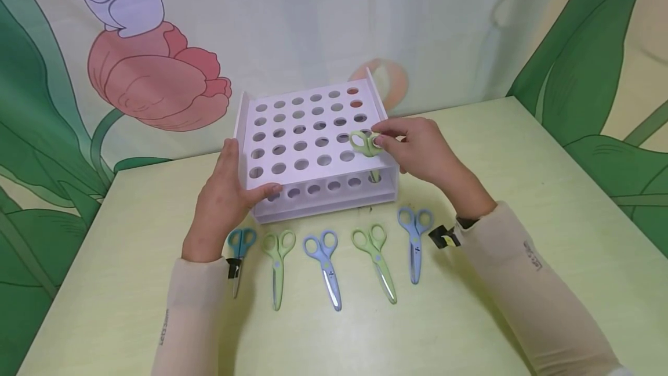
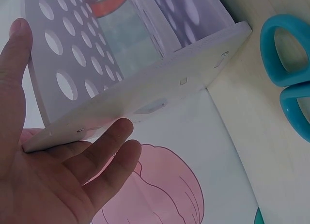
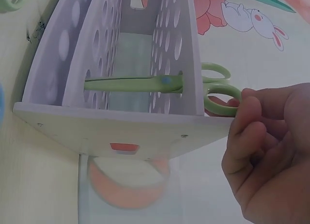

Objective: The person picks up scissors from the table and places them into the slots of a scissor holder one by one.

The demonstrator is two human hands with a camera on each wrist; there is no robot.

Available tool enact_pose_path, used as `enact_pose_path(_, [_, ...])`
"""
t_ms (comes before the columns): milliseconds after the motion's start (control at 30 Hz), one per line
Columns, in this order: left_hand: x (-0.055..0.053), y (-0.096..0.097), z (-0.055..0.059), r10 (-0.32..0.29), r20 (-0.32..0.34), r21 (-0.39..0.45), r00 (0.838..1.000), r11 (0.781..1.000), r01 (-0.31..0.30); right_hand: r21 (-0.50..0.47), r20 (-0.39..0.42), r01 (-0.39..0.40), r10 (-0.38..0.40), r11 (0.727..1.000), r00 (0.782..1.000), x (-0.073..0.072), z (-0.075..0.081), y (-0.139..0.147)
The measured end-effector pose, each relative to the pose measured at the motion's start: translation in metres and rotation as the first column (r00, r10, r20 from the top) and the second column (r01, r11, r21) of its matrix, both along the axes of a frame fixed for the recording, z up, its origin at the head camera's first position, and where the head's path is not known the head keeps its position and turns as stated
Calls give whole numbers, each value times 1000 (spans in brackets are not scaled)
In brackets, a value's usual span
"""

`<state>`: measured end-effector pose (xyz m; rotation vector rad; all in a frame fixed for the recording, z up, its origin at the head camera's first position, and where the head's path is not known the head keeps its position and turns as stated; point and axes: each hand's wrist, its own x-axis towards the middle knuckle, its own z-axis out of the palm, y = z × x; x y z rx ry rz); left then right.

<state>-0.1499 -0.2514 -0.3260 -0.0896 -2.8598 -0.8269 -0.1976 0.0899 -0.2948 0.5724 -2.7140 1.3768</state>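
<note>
A white rack with rows of round holes stands on the table near the wall. My left hand grips the rack's left side, its thumb lying along the front edge of the top panel. By a handle loop, my right hand pinches a pair of green scissors. Those scissors stand upright in the front right hole, handles above the top panel. In the right wrist view their blades pass through the top panel and their tip meets a hole in the panel below.
In front of the rack lie several scissors in a row: teal scissors, green scissors, blue scissors, more green scissors and more blue scissors. A printed curtain hangs behind the table.
</note>
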Motion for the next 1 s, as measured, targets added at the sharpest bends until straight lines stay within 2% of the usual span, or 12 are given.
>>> enact_pose_path(133, [1,-1,0,6,1,2,1000,1000,-6,-50,6,30,-29,998,1000,1,4,2])
enact_pose_path(300, [1,-1,0,3,7,4,1000,1000,-3,-183,-28,88,-95,979,995,5,4,10])
enact_pose_path(433, [0,-1,0,-11,0,7,1000,1000,11,-287,-79,117,-145,951,986,9,-1,22])
enact_pose_path(533, [0,0,1,-13,2,2,1000,1000,13,-322,-78,131,-164,938,983,9,-10,34])
enact_pose_path(667, [0,0,2,-10,11,-7,1000,1000,10,-308,-13,147,-158,940,987,9,-27,53])
enact_pose_path(833, [0,-1,1,-5,17,-3,1000,1000,6,-257,102,126,-102,958,990,15,-53,72])
enact_pose_path(1000, [0,0,2,-11,9,6,1000,1000,10,-258,242,117,-53,959,969,22,-90,87])
